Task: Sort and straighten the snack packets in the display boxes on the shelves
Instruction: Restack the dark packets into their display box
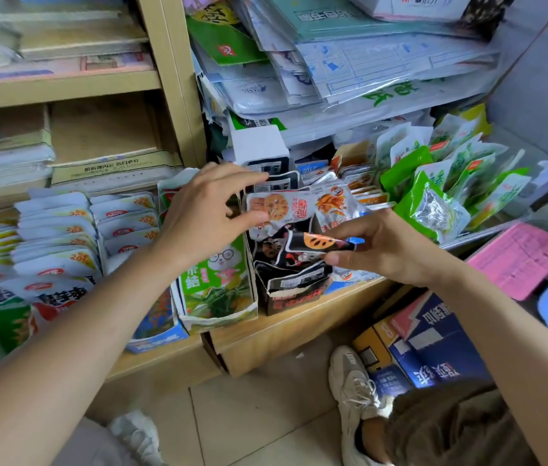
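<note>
My right hand (378,245) pinches a black snack packet (313,243) with an orange lotus-root picture, held flat just above the torn black display box (294,290). My left hand (210,210) hovers over the back of that box, thumb and fingers spread around a white packet (274,206) printed with lotus slices; its thumb touches the packet's lower left edge. More black packets stand crooked inside the box. A green-and-white display box (218,290) stands just left of it.
Rows of white packets (60,230) fill boxes on the left of the wooden shelf (299,324). Green packets (434,196) pile up at right, orange-printed ones (360,183) behind. Stacked papers sit above. Blue cartons (427,348) and my shoes are on the floor.
</note>
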### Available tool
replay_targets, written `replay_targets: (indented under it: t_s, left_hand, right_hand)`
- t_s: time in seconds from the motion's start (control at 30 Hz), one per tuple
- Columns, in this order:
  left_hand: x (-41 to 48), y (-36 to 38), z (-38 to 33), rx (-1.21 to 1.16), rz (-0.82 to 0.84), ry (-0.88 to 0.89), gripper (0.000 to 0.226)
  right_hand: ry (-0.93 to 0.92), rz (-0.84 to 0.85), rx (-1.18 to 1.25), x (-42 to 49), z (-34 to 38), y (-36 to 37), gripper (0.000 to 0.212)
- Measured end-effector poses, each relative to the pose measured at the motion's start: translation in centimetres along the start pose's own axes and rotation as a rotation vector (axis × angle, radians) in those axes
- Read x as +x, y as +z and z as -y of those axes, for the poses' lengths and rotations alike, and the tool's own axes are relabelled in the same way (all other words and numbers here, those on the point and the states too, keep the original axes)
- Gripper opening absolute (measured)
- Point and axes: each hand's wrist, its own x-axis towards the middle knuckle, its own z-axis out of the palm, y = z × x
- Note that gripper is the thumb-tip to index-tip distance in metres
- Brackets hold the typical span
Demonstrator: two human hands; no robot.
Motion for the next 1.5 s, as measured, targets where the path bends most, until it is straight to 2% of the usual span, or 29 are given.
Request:
replay_targets:
  t_s: [0.17, 0.23, 0.37, 0.57, 0.7, 0.87, 0.93, 1.07, 1.13, 1.27, 1.37, 1.5]
  left_hand:
    - [1.5, -1.2, -0.3, 0.138, 0.188, -0.037, 0.045]
    - [1.5, -1.3, -0.5, 0.184, 0.214, -0.018, 0.036]
    - [1.7, -0.9, -0.6, 0.173, 0.133, -0.055, 0.018]
    - [1.5, 0.7, -0.7, 0.205, -0.031, -0.098, 0.012]
    - [1.4, 0.8, -0.6, 0.242, -0.006, -0.076, 0.014]
    - [0.9, 0.5, -0.7, 0.25, 0.071, -0.036, 0.02]
    - [0.7, 0.7, -0.6, 0.227, 0.04, -0.033, 0.016]
    - [0.9, 0.9, -0.4, 0.1, -0.053, -0.078, 0.01]
    - [1.4, 0.6, -0.3, 0.014, -0.027, -0.102, 0.013]
    - [2.1, -0.8, 0.2, -0.258, 0.074, -0.138, 0.031]
    - [1.4, -1.4, -0.2, -0.431, 0.029, -0.149, 0.037]
    - [0.4, -0.1, -0.9, -0.148, 0.054, 0.014, 0.062]
  right_hand:
    - [0.028, 0.046, -0.021, -0.4, 0.5, 0.0, 0.028]
    - [0.039, 0.058, -0.033, -0.5, 0.7, 0.1, 0.029]
    - [0.068, 0.082, -0.038, -0.8, 0.5, 0.6, 0.034]
    - [0.06, -0.001, -0.18, -1.7, 1.0, 2.2, 0.039]
    - [-0.019, -0.034, -0.258, -2.8, 0.8, 3.3, 0.042]
    - [-0.043, -0.089, -0.23, -3.3, 0.2, 4.2, 0.042]
    - [-0.025, -0.144, -0.217, -3.1, 0.1, 4.4, 0.038]
    - [0.014, -0.357, -0.163, -1.1, 0.1, 4.3, 0.027]
    - [0.042, -0.415, -0.173, 0.7, -0.3, 3.7, 0.012]
    - [0.077, -0.412, -0.312, 4.2, -0.7, 2.5, 0.02]
    - [0.059, -0.443, -0.389, 5.5, 0.1, 2.6, 0.014]
    - [-0.03, -0.472, -0.506, 6.2, 0.8, 3.2, 0.033]
